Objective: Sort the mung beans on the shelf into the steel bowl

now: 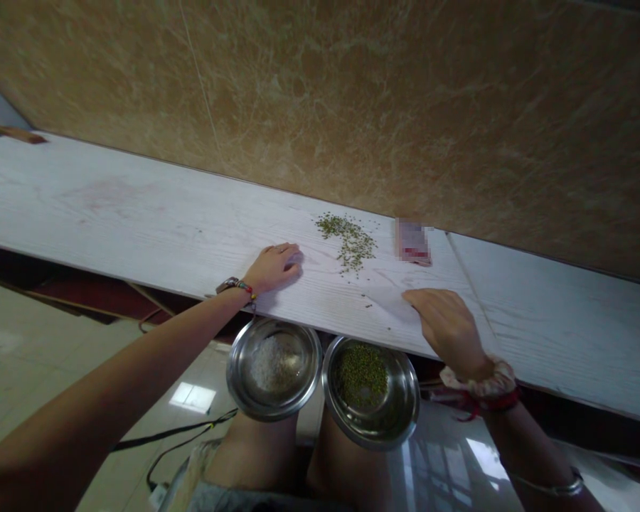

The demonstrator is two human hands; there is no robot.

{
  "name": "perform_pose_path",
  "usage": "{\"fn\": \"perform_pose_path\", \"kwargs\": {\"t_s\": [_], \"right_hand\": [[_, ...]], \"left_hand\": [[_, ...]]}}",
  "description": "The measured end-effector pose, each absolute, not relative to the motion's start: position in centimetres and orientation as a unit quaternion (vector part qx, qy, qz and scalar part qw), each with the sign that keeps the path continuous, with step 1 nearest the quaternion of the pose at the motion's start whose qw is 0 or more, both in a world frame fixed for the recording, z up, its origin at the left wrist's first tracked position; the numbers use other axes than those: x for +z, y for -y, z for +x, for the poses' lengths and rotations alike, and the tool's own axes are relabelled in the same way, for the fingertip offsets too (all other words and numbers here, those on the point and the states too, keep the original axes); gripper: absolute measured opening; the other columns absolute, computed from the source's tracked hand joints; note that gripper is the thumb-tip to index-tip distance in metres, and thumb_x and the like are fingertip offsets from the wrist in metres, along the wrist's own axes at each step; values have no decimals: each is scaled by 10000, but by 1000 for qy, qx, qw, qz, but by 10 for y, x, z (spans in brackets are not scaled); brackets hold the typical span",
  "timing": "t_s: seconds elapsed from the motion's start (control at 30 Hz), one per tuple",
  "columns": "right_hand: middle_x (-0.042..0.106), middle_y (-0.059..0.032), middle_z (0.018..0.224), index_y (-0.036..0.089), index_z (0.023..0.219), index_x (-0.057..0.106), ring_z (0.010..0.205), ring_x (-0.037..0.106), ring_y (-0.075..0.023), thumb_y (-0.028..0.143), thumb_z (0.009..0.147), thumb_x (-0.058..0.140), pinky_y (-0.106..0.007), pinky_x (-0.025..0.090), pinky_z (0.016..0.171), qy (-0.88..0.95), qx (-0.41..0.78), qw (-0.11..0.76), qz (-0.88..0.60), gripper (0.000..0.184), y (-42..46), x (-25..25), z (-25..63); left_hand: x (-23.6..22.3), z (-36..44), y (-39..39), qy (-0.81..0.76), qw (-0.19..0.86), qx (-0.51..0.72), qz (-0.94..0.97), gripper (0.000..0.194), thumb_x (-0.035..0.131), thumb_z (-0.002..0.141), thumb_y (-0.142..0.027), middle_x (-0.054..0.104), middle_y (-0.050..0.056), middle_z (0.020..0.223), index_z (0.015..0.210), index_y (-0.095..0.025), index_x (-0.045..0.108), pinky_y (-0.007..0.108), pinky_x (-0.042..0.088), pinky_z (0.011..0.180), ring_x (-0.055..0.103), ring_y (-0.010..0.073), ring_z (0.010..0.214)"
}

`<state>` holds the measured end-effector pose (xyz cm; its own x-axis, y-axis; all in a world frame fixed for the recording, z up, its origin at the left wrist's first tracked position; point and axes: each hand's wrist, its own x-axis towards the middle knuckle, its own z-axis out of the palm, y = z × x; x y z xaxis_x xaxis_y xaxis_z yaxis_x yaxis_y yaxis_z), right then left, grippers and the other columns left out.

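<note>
My left hand (274,267) rests on the white wood-grain board, fingers lying loosely on it, beside a scattered patch of green beans (355,242) that look like mung beans. To the right of the beans, my right hand (451,323) is closed, thumb and fingers together low over the board. A pale patch like a thin white sheet shows at its fingertips, but I cannot make out what it is. Below the board's edge, two steel bowls sit on my lap: the left bowl (235,384) contains white grains like rice, the right bowl (405,419) green beans.
The narrow white board (192,206) runs along a brown marbled wall (309,92). A small blurred packet (413,242) lies near the wall, left of a seam in the board. A few stray beans lie near the front edge. Black cables (176,434) hang at lower left.
</note>
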<state>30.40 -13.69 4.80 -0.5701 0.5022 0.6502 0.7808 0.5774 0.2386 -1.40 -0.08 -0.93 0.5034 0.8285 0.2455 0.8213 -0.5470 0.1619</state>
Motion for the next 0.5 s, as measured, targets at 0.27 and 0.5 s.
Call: {"fn": "perform_pose_path", "kwargs": {"t_s": [0.27, 0.5], "right_hand": [[697, -54, 858, 173, 1002, 578, 822, 626, -172, -39, 771, 394, -316, 459, 747, 858, -248, 250, -374, 364, 150, 50, 310], [695, -57, 860, 170, 1000, 581, 818, 628, -170, -25, 785, 411, -311, 471, 744, 861, -240, 245, -376, 337, 166, 51, 316]], "left_hand": [[-10, -14, 1, -473, 15, 156, 867, 454, 385, 816, -328, 555, 149, 1261, 1189, -103, 515, 405, 376, 1008, 494, 259, 1195], [-10, -14, 1, -472, 16, 164, 866, 419, 395, 802, -306, 578, 119, 1228, 1163, -138, 526, 418, 390, 991, 523, 256, 1153]]}}
